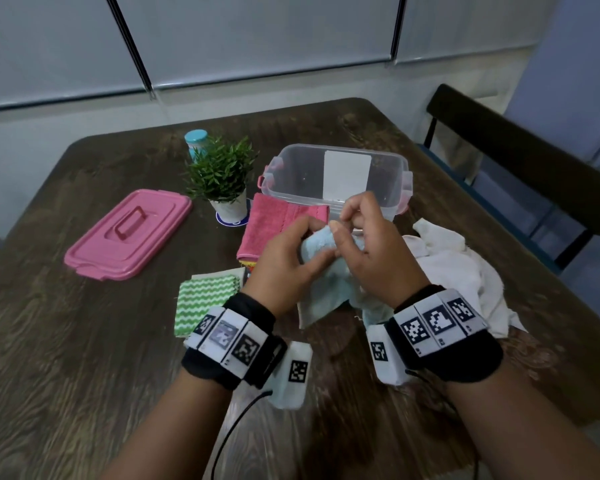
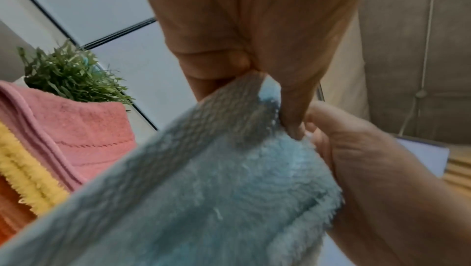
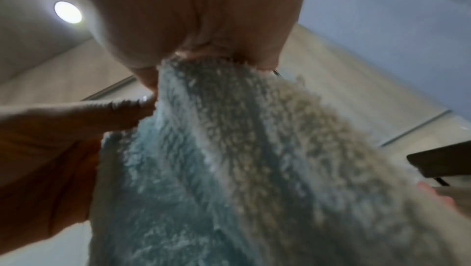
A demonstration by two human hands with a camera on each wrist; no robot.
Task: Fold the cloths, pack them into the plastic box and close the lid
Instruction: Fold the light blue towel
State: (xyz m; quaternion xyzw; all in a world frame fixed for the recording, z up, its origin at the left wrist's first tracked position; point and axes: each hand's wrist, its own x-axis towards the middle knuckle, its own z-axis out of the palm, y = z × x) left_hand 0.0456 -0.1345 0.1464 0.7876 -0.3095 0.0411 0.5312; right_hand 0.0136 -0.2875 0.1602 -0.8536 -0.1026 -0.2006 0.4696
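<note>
Both hands hold a fluffy light blue cloth (image 1: 321,271) above the table's middle. My left hand (image 1: 291,258) grips its upper left edge, and my right hand (image 1: 368,244) pinches the top edge beside it. In the left wrist view the blue cloth (image 2: 229,189) hangs from curled fingers (image 2: 290,93). The right wrist view shows the same cloth (image 3: 242,169) pinched at its top. The clear plastic box (image 1: 336,178) stands open just behind the hands. Its pink lid (image 1: 129,233) lies at the left. A folded pink cloth (image 1: 274,226) lies in front of the box.
A potted green plant (image 1: 222,174) stands left of the box with a teal-capped bottle (image 1: 195,142) behind it. A green zigzag cloth (image 1: 201,303) lies near my left wrist. White cloths (image 1: 465,271) are heaped at the right. A dark chair (image 1: 520,157) stands by the table's right edge.
</note>
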